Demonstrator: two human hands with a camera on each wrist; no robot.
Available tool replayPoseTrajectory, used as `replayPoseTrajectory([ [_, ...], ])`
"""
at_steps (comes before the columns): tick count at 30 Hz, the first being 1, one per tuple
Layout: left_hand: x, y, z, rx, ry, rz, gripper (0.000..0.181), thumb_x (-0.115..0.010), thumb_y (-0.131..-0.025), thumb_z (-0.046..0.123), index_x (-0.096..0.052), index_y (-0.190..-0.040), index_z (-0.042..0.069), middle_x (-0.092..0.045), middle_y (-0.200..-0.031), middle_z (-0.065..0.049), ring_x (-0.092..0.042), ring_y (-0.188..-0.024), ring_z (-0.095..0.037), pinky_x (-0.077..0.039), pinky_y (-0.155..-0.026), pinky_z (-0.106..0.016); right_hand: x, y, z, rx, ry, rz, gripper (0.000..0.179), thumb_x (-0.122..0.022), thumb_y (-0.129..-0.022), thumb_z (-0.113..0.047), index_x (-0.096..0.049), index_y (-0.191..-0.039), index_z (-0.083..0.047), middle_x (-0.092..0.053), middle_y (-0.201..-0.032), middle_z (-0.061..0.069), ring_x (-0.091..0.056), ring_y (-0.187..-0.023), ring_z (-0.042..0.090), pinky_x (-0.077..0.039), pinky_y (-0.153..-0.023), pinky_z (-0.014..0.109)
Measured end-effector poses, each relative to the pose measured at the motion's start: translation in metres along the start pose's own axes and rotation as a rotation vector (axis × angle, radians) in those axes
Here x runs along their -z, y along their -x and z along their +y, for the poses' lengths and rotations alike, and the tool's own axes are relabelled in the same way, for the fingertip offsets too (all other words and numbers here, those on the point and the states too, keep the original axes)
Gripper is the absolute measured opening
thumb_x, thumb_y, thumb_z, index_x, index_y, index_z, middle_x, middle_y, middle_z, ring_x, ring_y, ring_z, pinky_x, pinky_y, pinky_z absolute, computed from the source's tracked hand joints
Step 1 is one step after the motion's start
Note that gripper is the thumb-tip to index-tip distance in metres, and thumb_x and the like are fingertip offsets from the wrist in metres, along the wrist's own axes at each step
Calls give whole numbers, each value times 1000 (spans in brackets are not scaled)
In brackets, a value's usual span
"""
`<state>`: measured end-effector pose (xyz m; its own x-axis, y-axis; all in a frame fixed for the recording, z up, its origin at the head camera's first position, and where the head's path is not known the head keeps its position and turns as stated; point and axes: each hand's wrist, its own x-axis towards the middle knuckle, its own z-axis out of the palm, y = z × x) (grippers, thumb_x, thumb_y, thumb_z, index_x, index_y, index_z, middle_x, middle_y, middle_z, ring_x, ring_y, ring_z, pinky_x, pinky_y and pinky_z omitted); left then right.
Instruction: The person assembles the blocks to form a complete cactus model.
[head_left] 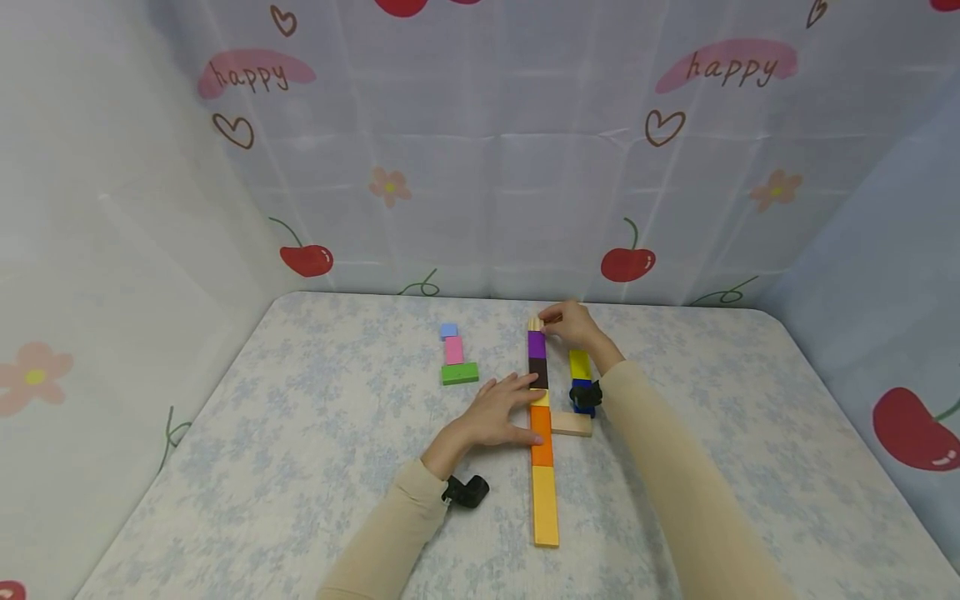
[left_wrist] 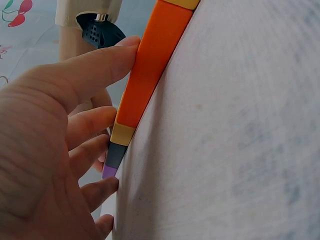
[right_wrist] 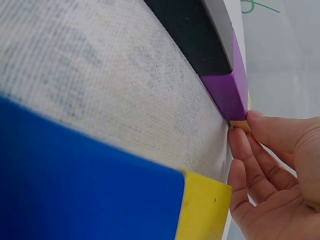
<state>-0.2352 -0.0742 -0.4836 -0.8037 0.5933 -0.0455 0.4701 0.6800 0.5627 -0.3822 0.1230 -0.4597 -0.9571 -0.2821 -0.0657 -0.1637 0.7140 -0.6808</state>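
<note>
A straight row of coloured blocks lies on the table: a long yellow block, an orange block, a small light yellow one, a black block and a purple block. Past the purple one, at the row's far end, are light wood pieces. My right hand pinches the light wood there between thumb and fingers; in the right wrist view it is partly hidden. My left hand has its fingers spread. Its thumb touches the orange block and its fingertips rest along the row's left side.
Right of the row stand a plain wood block, a blue block and a yellow block, the blue partly behind the wrist camera. To the left lie light blue, pink and green blocks. A curtain hangs behind.
</note>
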Motion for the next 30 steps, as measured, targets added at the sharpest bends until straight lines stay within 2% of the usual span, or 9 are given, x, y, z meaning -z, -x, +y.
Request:
replayPoseTrajectory([
  [18, 0, 0, 2, 2, -2, 3, 74, -73, -83, 50, -47, -147, 24, -26, -162, 4, -17, -152, -27, -8, -122, -54, 4, 3, -1, -18, -11, -27, 37, -58, -98, -12, -59, -133, -2, -61, -129, 20, -57, -117, 35, -47, -103, 47],
  [26, 1, 0, 2, -8, 17, 12, 75, -74, -83, 49, -47, -147, 22, -27, -162, 2, -17, -151, -29, -9, -121, -56, 16, 17, -10, 89, -47, 14, 39, -57, -98, -12, -57, -134, 2, -59, -133, 23, -58, -119, 39, -48, -101, 51],
  [30, 1, 1, 3, -6, 24, 9, 74, -73, -83, 49, -47, -147, 22, -26, -162, 2, -17, -151, -30, -9, -121, -57, 21, 29, -14, 103, -73, 47, 39, -60, -97, -13, -59, -133, 1, -59, -133, 22, -60, -117, 39, -50, -97, 51],
])
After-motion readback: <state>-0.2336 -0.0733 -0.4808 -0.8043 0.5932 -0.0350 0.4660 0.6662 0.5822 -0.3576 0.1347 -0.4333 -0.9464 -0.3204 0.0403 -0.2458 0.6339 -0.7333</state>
